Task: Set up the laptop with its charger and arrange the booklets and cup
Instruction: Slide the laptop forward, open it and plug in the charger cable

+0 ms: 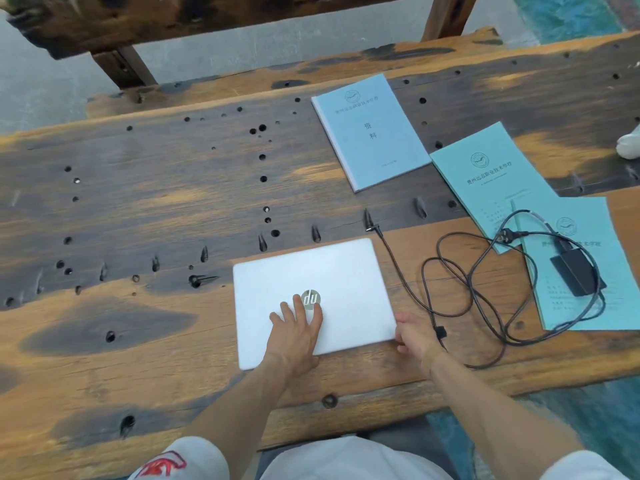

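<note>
left fingers (294,311) spread flat on closed laptop (343,271), right fingers (403,336) seemingly gripping its right edge, bare table (121,202) leftward.

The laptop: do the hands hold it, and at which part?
The left hand rests flat on the lid of the closed laptop. The right hand grips its near right corner.

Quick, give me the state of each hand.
Left hand: open, flat on the closed laptop.
Right hand: gripping the laptop's right front corner.

A worn wooden table (138,209) with drilled holes, a wooden bench (173,19) beyond.
</note>
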Available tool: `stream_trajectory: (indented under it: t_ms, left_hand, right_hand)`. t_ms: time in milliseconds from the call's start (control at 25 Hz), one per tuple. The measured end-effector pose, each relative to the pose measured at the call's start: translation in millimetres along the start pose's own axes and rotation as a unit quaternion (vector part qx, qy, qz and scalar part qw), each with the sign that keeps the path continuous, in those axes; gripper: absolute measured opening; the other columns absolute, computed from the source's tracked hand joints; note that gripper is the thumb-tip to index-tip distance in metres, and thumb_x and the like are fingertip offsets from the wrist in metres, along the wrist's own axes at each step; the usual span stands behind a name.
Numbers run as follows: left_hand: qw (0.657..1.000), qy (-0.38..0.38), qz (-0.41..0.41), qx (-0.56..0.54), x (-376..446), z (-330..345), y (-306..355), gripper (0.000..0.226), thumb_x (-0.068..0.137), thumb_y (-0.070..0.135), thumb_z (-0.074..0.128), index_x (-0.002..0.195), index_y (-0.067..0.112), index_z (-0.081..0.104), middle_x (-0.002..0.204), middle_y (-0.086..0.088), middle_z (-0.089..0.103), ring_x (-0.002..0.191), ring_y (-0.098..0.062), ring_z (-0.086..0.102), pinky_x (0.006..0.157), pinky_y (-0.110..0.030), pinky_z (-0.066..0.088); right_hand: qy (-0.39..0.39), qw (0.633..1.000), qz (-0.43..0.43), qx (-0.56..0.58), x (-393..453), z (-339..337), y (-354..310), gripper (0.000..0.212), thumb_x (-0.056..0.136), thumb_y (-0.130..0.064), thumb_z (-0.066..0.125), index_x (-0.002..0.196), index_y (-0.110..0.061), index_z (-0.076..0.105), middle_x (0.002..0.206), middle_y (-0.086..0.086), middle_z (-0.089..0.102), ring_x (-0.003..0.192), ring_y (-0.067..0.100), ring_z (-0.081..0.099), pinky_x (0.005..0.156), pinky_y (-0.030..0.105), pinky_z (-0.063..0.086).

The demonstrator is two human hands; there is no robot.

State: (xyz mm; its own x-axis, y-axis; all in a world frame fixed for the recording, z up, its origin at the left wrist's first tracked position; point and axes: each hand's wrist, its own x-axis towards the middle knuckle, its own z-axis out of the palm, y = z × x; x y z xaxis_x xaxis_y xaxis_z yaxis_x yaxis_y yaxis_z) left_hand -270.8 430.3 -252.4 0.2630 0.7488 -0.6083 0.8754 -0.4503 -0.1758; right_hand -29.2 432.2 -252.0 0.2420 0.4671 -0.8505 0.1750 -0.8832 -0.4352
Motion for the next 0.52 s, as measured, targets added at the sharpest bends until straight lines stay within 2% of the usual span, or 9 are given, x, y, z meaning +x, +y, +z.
stream_trajectory:
  t_ms: [80, 120, 200, 280, 320, 400, 520]
  left_hand:
    - [1.000, 0.001, 0.005, -0.003, -1.5, -2.2, -0.2, 0.102, 0.081, 0.066, 0.057, 0.150, 0.015, 0.003, 0.155, -0.036, 0.006, 0.134, -0.054, 0.024, 0.099, -0.061, 0.036]
    - [1.000, 0.000, 0.006, -0.001, -2.1, -2.9, 0.0, 0.102, 0.082, 0.066, 0.056, 0.151, 0.015, 0.002, 0.155, -0.035, 0.006, 0.135, -0.054, 0.024, 0.099, -0.060, 0.036]
    - [1.000, -0.001, 0.004, 0.001, -4.0, -4.9, 0.0, 0.102, 0.081, 0.067, 0.056, 0.151, 0.015, 0.002, 0.155, -0.035, 0.005, 0.135, -0.054, 0.023, 0.100, -0.060, 0.036]
    - [1.000, 0.000, 0.001, 0.001, -4.9, -6.5, -1.1, 0.103, 0.081, 0.067, 0.056, 0.151, 0.015, 0.002, 0.155, -0.034, 0.006, 0.135, -0.053, 0.023, 0.101, -0.061, 0.034]
    - [1.000, -0.001, 0.000, 0.001, -5.5, -7.5, -1.1, 0.103, 0.081, 0.067, 0.056, 0.151, 0.015, 0.002, 0.155, -0.034, 0.006, 0.135, -0.053, 0.023, 0.102, -0.061, 0.033]
    - [1.000, -0.003, -0.001, 0.003, -6.9, -10.0, -0.6, 0.103, 0.080, 0.067, 0.057, 0.151, 0.015, 0.003, 0.155, -0.033, 0.007, 0.135, -0.052, 0.024, 0.102, -0.061, 0.033]
    - [1.000, -0.010, 0.007, 0.012, -8.4, -17.7, -3.8, 0.102, 0.080, 0.065, 0.058, 0.151, 0.012, 0.007, 0.155, -0.034, 0.011, 0.132, -0.051, 0.030, 0.099, -0.059, 0.035]
  right_hand:
    - [0.065, 0.988, -0.087, -0.107, -13.7, 2.6, 16.9, 0.050, 0.087, 0.000, 0.044, 0.133, -0.014, 0.057, 0.125, 0.006, 0.062, 0.117, 0.024, 0.055, 0.101, 0.034, 0.045]
    - [0.086, 0.965, -0.135, -0.208, -20.2, 2.1, 30.5, 0.058, 0.086, 0.000, 0.044, 0.141, -0.014, 0.048, 0.138, 0.007, 0.054, 0.127, 0.025, 0.048, 0.109, 0.035, 0.038]
    - [0.090, 0.876, -0.218, -0.421, -28.6, -3.4, 59.4, 0.075, 0.084, -0.004, 0.045, 0.154, -0.014, 0.022, 0.159, 0.007, 0.027, 0.146, 0.026, 0.023, 0.121, 0.037, 0.018]
    - [0.064, 0.772, -0.273, -0.571, -29.6, -8.2, 77.4, 0.085, 0.085, -0.012, 0.046, 0.156, -0.015, 0.001, 0.165, 0.005, 0.001, 0.151, 0.027, -0.002, 0.123, 0.044, 0.000]
    - [0.048, 0.735, -0.289, -0.612, -29.3, -10.3, 80.1, 0.085, 0.086, -0.016, 0.046, 0.156, -0.016, -0.001, 0.165, 0.005, -0.003, 0.151, 0.028, -0.008, 0.122, 0.047, -0.004]
    - [0.025, 0.693, -0.307, -0.652, -26.0, -14.2, 76.3, 0.081, 0.088, -0.023, 0.045, 0.156, -0.016, 0.000, 0.165, 0.005, -0.001, 0.151, 0.028, -0.011, 0.120, 0.049, -0.009]
    - [-0.001, 0.659, -0.313, -0.684, -22.2, -20.0, 65.9, 0.080, 0.088, -0.020, 0.043, 0.156, -0.015, 0.001, 0.165, 0.006, 0.000, 0.151, 0.026, -0.011, 0.119, 0.046, -0.009]
